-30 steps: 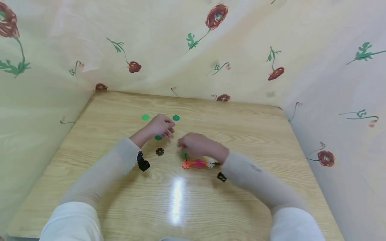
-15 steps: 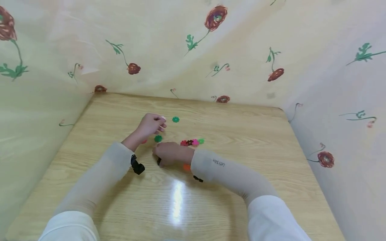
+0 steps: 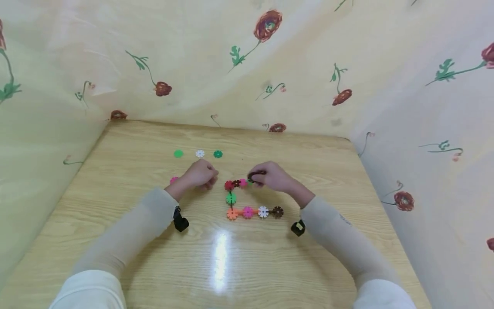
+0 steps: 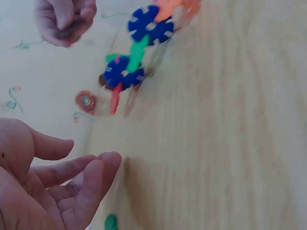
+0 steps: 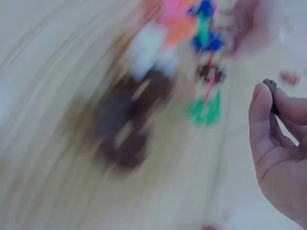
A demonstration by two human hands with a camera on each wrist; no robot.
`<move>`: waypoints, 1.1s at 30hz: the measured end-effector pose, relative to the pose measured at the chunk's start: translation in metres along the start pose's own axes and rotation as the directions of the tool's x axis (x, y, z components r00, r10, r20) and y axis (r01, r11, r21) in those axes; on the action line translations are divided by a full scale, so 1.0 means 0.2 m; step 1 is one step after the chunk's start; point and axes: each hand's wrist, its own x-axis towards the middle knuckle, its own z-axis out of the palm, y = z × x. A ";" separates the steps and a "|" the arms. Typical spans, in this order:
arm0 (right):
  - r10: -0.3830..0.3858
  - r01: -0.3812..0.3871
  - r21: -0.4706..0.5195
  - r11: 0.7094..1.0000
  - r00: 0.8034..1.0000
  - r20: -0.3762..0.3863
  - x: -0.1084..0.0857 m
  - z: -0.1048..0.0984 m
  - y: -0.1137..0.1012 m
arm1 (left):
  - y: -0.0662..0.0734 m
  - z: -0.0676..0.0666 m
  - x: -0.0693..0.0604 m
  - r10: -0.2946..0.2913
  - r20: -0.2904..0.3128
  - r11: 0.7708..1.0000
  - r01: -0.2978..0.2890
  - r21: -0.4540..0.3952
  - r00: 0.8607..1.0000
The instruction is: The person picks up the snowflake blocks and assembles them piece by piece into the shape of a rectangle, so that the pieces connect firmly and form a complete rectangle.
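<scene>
Screened-off indoor spot, whether home or workplace unclear
Cream sheeting (image 3: pixel 200 64) printed with red flowers (image 3: pixel 268 25) fills the head view's upper half and both side edges, enclosing a wood-grain table (image 3: pixel 289 266) in the lower half.

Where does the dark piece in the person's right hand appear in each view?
Head: just below and right of centre, the dark piece in the right hand.
Left wrist: upper left.
Right wrist: right side, above mid-height.
Shared landmark: the chain of linked discs, partly blurred in the right-wrist view.
</scene>
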 end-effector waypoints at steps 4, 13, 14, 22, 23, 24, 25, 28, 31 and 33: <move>0.126 -0.117 0.099 0.988 0.987 -0.101 -0.05 -0.07 0.17 | -0.01 0.06 0.00 -0.042 0.037 0.999 0.043 -0.030 0.998; 0.355 -0.283 0.365 0.887 0.924 -0.146 -0.04 -0.04 0.33 | 0.00 0.14 0.01 -0.047 0.053 0.994 0.052 -0.092 0.998; 0.364 -0.289 0.380 0.879 0.921 -0.140 -0.03 -0.03 0.34 | 0.01 0.14 0.01 -0.049 0.050 0.994 0.053 -0.093 0.998; 0.380 -0.286 0.455 0.843 0.916 -0.129 0.01 0.01 0.34 | 0.02 0.19 0.00 -0.039 0.036 0.990 0.043 -0.132 0.999; 0.380 -0.285 0.456 0.843 0.916 -0.131 0.01 0.01 0.34 | 0.02 0.19 0.00 -0.038 0.032 0.989 0.042 -0.145 0.999; 0.381 -0.285 0.458 0.842 0.915 -0.132 0.01 0.01 0.33 | 0.02 0.20 0.00 -0.038 0.026 0.987 0.042 -0.153 0.999; 0.381 -0.285 0.459 0.842 0.915 -0.132 0.01 0.01 0.33 | 0.02 0.20 0.00 -0.038 0.019 0.986 0.041 -0.162 0.999; 0.378 -0.283 0.460 0.841 0.917 -0.127 0.01 0.01 0.31 | 0.02 0.21 0.01 -0.036 0.006 0.980 0.036 -0.196 0.999; 0.369 -0.279 0.463 0.841 0.922 -0.114 0.00 0.02 0.30 | 0.01 0.22 0.01 -0.028 -0.001 0.972 0.027 -0.231 1.000; 0.360 -0.274 0.465 0.842 0.927 -0.106 0.00 0.02 0.30 | 0.01 0.23 0.02 -0.019 -0.007 0.967 0.017 -0.253 1.000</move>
